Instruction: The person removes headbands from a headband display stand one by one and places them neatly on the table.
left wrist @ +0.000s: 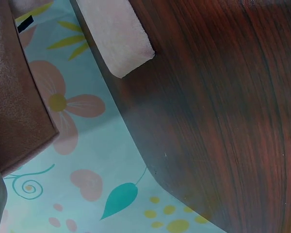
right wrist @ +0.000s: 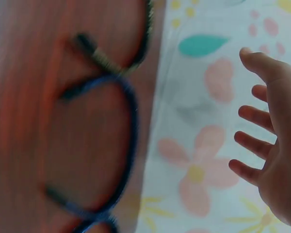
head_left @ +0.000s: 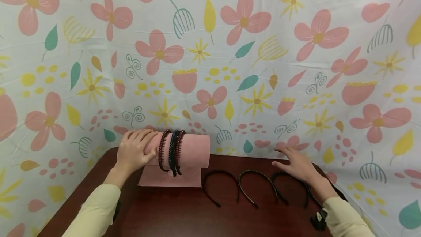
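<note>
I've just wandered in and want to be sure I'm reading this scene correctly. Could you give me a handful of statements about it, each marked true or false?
1. The left hand holds one end of the pink roll. True.
2. Both hands are holding hair accessories. False: the right hand holds nothing.
3. The pink roll is bare. False: several headbands hang around it.
4. In the head view, loose headbands lie on the table to the right of the stand base. True.
5. The backdrop is plain white. False: the patterned cloth shows flowers and leaves.
</note>
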{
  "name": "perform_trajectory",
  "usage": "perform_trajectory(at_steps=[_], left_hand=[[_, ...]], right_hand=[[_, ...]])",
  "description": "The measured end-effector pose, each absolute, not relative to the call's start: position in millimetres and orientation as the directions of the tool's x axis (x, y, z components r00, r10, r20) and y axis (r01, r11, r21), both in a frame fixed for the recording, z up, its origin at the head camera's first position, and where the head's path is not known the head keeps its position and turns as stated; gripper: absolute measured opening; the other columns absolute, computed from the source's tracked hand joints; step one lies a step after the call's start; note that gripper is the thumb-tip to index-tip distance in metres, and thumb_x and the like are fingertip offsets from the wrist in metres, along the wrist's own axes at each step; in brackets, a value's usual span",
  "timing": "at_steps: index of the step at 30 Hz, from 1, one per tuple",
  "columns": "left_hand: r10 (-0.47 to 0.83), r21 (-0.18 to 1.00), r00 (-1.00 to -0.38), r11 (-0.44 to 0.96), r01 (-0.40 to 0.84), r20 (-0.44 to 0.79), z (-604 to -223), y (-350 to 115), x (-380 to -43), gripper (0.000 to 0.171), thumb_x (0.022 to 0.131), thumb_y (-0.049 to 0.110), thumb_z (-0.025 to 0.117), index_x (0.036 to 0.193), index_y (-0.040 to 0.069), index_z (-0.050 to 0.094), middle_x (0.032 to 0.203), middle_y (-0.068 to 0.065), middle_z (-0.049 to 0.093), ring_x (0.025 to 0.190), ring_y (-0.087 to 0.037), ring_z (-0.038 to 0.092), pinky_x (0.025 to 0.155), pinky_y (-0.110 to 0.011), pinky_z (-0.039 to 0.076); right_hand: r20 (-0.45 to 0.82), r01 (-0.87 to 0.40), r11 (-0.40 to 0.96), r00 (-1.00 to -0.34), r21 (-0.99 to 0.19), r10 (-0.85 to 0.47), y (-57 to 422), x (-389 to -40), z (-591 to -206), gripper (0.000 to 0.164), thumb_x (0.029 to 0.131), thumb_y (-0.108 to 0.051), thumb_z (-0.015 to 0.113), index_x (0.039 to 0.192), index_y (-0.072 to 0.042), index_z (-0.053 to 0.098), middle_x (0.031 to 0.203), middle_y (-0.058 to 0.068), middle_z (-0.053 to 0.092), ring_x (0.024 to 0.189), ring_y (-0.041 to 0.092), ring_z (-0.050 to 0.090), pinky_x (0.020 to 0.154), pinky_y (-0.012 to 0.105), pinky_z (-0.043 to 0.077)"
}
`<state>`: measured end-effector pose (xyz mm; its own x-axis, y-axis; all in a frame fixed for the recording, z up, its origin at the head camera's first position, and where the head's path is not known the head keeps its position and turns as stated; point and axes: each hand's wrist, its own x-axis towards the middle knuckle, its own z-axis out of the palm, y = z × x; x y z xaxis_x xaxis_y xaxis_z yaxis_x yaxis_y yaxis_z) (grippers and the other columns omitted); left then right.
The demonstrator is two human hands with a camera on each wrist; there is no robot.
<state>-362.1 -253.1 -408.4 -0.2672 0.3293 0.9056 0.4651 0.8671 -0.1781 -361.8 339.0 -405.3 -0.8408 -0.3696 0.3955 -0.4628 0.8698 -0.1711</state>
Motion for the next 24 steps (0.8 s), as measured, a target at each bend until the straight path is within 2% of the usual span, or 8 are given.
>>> perform_trajectory(at_steps=[7,10,13,15,24], left_hand=[[0.327,-0.174,-0.281,0.872,0.457,0.902,-408,-252,-361,0.056,0.087,0.050,0.041,0.115,0.014,0.073,0.112,-0.011,0.072,0.103,-0.033,0.067,0.093,-0.057,0.047],[0.327,-0.173,-0.288,0.874,0.453,0.900,-407,-252,-360,0.055,0.087,0.049,0.041,0.116,0.014,0.073,0.112,-0.011,0.072,0.103,-0.033,0.067,0.093,-0.056,0.047],[0.327,-0.175,-0.287,0.876,0.450,0.900,-408,-253,-360,0.057,0.089,0.051,0.040,0.116,0.014,0.073,0.112,-0.011,0.072,0.103,-0.033,0.067,0.093,-0.056,0.047],[0.328,-0.176,-0.286,0.876,0.449,0.900,-408,-254,-360,0.058,0.091,0.052,0.038,0.116,0.014,0.072,0.112,-0.011,0.072,0.103,-0.033,0.067,0.093,-0.057,0.047],[0.325,-0.175,-0.266,0.869,0.462,0.908,-408,-251,-362,0.058,0.091,0.054,0.038,0.115,0.014,0.073,0.111,-0.011,0.072,0.102,-0.034,0.067,0.092,-0.057,0.047]], right_hand=[[0.458,-0.553,0.810,-0.782,-0.198,-0.422,292,-364,-383,0.053,0.090,-0.043,0.070,0.135,-0.019,0.059,0.129,0.009,0.062,0.113,0.032,0.062,0.088,0.054,0.052],[0.482,-0.562,0.809,-0.765,-0.174,-0.428,274,-364,-375,0.051,0.089,-0.045,0.071,0.133,-0.022,0.060,0.126,0.006,0.064,0.108,0.028,0.065,0.085,0.051,0.053],[0.484,-0.574,0.804,-0.754,-0.157,-0.445,256,-364,-368,0.053,0.089,-0.050,0.068,0.134,-0.023,0.059,0.129,0.006,0.062,0.107,0.027,0.064,0.084,0.050,0.054],[0.484,-0.592,0.790,-0.745,-0.162,-0.459,244,-362,-362,0.056,0.089,-0.052,0.067,0.136,-0.024,0.058,0.133,0.006,0.060,0.113,0.028,0.062,0.087,0.050,0.053],[0.502,-0.673,0.722,-0.685,-0.159,-0.528,188,-351,-334,0.064,0.086,-0.050,0.072,0.140,-0.021,0.056,0.138,0.008,0.056,0.118,0.029,0.059,0.091,0.051,0.052]])
